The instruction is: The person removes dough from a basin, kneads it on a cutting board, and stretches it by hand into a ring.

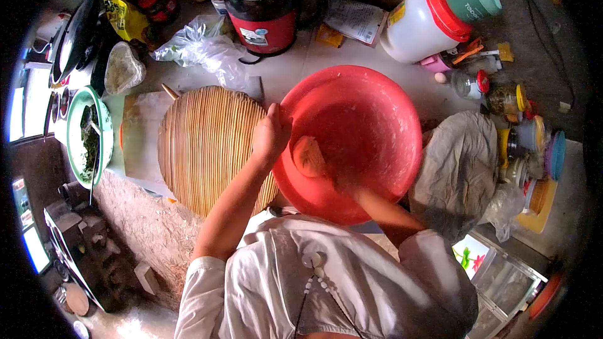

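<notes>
A large red basin (377, 97) stands tilted towards me, its inner wall smeared with whitish traces. My left hand (271, 135) is closed on its left rim. Low in the basin is a rounded lump that looks like dough (308, 156), tinted by the red plastic. My right hand (342, 180) reaches into the basin just right of this lump. Motion and shadow smear its fingers, so I cannot see whether it touches or holds the lump. Beside the basin, under my left forearm, lies a round slatted mat (207, 144) of thin stalks.
A green bowl of chopped greens (90, 138) stands at the left. Behind are a plastic bag (198, 50), a red-and-black electric cooker (260, 16) and a white jug with a red lid (418, 25). A grey cloth (455, 169) and several jars crowd the right.
</notes>
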Action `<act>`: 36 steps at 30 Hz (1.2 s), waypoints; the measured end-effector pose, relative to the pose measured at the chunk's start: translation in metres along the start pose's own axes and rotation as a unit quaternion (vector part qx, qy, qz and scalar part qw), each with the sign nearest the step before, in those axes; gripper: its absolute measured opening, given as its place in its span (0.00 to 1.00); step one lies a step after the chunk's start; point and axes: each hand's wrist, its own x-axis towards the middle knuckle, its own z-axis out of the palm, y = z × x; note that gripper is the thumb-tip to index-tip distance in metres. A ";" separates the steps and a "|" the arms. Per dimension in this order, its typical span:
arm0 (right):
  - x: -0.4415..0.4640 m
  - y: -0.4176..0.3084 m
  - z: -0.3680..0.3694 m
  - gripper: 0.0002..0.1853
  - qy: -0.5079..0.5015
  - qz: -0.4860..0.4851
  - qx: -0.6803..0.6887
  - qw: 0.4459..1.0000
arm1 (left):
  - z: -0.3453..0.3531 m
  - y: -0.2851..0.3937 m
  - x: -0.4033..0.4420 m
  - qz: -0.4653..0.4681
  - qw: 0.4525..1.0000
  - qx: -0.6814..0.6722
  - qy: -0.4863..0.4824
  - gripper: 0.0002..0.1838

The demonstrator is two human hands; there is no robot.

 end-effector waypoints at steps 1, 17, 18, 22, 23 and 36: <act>-0.006 0.020 0.003 0.19 -0.034 -0.059 -0.055 0.996 | 0.015 -0.024 0.006 -0.003 0.999 -0.048 0.006 0.12; 0.004 -0.120 -0.030 0.20 -0.040 0.082 -0.001 0.996 | 0.039 -0.060 0.016 -0.032 0.976 -0.216 -0.009 0.12; 0.001 -0.124 -0.024 0.20 -0.026 0.094 0.003 0.995 | 0.033 -0.051 0.015 -0.035 0.973 -0.226 -0.011 0.12; 0.000 -0.121 -0.027 0.20 -0.050 0.089 0.003 0.995 | 0.011 -0.017 0.007 0.005 1.000 -0.010 -0.011 0.12; 0.003 -0.118 -0.033 0.20 -0.070 0.077 0.000 0.995 | 0.016 -0.029 0.009 0.012 1.000 -0.011 -0.010 0.12; -0.005 -0.097 -0.029 0.19 -0.065 0.068 -0.052 0.994 | 0.000 0.008 0.007 0.008 1.000 -0.004 -0.008 0.12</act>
